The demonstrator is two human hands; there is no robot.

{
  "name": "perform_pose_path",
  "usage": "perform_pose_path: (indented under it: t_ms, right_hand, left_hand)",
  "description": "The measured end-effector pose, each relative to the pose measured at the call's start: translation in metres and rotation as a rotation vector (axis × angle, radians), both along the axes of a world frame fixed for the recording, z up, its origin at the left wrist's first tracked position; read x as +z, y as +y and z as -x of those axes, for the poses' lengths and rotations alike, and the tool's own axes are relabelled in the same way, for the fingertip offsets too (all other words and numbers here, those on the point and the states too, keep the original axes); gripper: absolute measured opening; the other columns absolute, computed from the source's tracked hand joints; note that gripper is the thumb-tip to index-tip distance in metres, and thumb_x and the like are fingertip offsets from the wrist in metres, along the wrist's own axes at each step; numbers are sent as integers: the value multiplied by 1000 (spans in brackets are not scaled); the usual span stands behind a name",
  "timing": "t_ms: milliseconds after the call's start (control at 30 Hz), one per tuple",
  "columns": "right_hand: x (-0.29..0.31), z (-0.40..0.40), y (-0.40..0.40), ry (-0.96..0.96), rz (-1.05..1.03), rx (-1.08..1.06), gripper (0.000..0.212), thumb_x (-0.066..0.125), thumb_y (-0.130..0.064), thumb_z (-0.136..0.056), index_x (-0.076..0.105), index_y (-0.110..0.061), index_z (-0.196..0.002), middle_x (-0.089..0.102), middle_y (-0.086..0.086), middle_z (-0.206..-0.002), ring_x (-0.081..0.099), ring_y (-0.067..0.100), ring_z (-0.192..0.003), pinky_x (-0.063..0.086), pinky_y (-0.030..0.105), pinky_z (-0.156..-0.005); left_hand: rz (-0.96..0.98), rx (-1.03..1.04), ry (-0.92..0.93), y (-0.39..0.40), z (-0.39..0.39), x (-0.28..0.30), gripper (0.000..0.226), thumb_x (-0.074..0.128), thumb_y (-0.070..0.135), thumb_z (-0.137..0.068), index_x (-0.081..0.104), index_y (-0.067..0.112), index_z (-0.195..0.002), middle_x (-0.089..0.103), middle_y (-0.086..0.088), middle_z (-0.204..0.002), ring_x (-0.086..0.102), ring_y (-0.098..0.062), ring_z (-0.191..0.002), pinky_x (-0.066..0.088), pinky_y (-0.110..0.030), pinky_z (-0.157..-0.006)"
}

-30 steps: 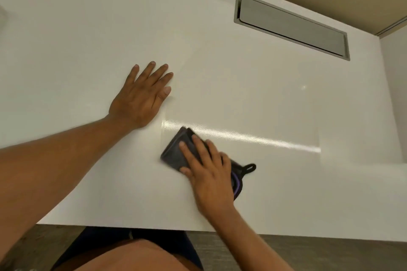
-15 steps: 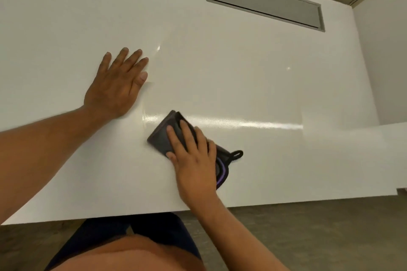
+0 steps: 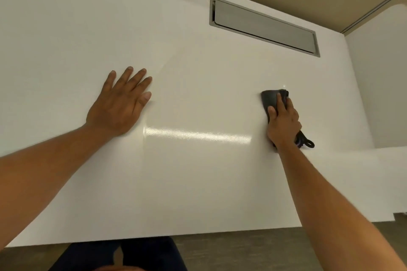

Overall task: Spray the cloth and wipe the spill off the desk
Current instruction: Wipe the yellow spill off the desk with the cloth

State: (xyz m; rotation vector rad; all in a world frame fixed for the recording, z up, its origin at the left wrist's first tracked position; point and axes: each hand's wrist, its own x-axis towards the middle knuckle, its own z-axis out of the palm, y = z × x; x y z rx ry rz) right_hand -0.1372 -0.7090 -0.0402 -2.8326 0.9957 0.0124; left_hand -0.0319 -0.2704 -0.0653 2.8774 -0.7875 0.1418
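White desk (image 3: 198, 182), left hand (image 3: 120, 105) flat, right hand (image 3: 283, 123) atop cloth (image 3: 269, 98).

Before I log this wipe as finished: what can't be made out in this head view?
- Spill: none shows on the glossy desk; glare could hide a thin film.
- Cloth: mostly covered by the right hand.
- Desk under the left hand and forearm: hidden.
- Spray bottle: out of frame.
- Cable hatch: lid hides the inside.

Dark folded cloth (image 3: 272, 100) flat on white desk (image 3: 198, 182)
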Motion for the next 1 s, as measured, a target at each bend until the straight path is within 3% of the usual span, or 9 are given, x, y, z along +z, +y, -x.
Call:
perform_pose_path:
  t_ms: [200,367,667,833,1000]
  right_hand:
    - [2,-121,18,12,-19,117,55,33,-42,-112,26,-33,-166,22,6,-174,33,37,-149,30,59,-116]
    - [-3,-157,92,35,-6,360,56,34,-45,-112,25,-36,-166,21,1,-175,31,35,-151,31,54,-116]
    - [1,-46,196,69,-33,693,55,38,-45,-112,26,-39,-165,22,-5,-175,30,27,-151,30,47,-115]
    - [2,43,233,75,-86,806,54,38,-44,-112,29,-37,-165,24,-4,-175,30,28,-153,31,48,-115]
    - [16,73,251,163,-134,795,54,35,-47,-113,26,-41,-165,14,-6,-177,10,30,-161,15,50,-127]
  left_hand:
    - [-19,6,12,-1,-3,-4,61,10,43,-115,36,19,-165,33,-3,-174,27,-28,-163,16,-54,-134]
    - [-19,11,38,0,-4,-1,66,3,44,-113,35,19,-165,32,-2,-174,27,-29,-163,18,-55,-133]
    - [36,10,126,0,-3,3,63,11,43,-112,39,20,-163,36,-2,-173,29,-28,-162,17,-53,-134]
    - [21,7,223,-1,1,12,69,5,49,-109,36,20,-164,32,-2,-175,22,-27,-164,13,-54,-134]
    - [24,54,233,0,29,24,69,9,49,-109,36,18,-164,29,-2,-176,18,-27,-165,9,-57,-134]
